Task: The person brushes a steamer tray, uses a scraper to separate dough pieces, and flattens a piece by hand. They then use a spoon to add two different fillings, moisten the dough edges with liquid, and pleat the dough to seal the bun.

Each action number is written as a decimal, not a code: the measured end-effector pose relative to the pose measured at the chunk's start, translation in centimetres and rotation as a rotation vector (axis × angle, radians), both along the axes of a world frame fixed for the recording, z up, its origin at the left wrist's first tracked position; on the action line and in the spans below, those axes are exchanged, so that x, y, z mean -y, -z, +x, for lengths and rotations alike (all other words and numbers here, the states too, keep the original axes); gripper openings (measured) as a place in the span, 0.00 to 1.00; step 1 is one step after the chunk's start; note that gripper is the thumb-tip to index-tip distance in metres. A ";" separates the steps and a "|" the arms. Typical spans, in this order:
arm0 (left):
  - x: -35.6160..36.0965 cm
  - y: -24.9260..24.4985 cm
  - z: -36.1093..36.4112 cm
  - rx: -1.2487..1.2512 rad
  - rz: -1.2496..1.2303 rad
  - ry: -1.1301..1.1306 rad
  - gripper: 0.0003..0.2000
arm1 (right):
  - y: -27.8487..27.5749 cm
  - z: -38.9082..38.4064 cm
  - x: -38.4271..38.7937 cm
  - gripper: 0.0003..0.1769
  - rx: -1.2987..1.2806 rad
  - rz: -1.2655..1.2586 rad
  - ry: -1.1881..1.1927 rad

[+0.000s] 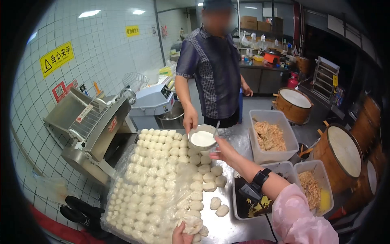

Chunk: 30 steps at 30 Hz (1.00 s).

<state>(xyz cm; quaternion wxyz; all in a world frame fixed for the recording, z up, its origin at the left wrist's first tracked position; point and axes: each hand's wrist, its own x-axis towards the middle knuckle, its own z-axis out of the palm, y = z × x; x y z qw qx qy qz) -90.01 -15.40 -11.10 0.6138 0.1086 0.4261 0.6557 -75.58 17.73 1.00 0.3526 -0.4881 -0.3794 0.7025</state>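
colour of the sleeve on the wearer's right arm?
Pink sleeve, black watch at the wrist. Head view shows it best.

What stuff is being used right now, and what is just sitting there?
In use: left hand holding a dough piece; right hand by the white bowl; dough balls.
Lying about: dough machine; wooden steamers; filling tub.

A commercial kitchen: tiled walls, dough sheeter [91,126], steel table [227,227], wooden steamer barrels [339,156].

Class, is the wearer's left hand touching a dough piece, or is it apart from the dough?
Touching. The head view shows the left hand at the bottom edge gripping a dough piece, with no gap between them.
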 end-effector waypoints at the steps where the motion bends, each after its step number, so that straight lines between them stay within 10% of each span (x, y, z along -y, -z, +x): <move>1: 0.1 1.4 -0.8 0.316 -0.143 -0.025 0.25 | 0.1 -0.3 0.5 0.30 0.020 0.086 -0.020; 18: -3.6 -3.2 -2.6 0.658 0.215 0.024 0.23 | -6.9 17.9 21.3 0.29 0.212 0.101 0.054; 22: -5.6 -4.7 -0.1 1.004 0.639 0.368 0.20 | -3.6 25.5 30.0 0.28 0.216 -0.040 0.151; 30: -9.1 -7.5 9.1 0.677 0.624 0.862 0.22 | 10.8 29.7 37.5 0.30 0.419 -0.056 0.251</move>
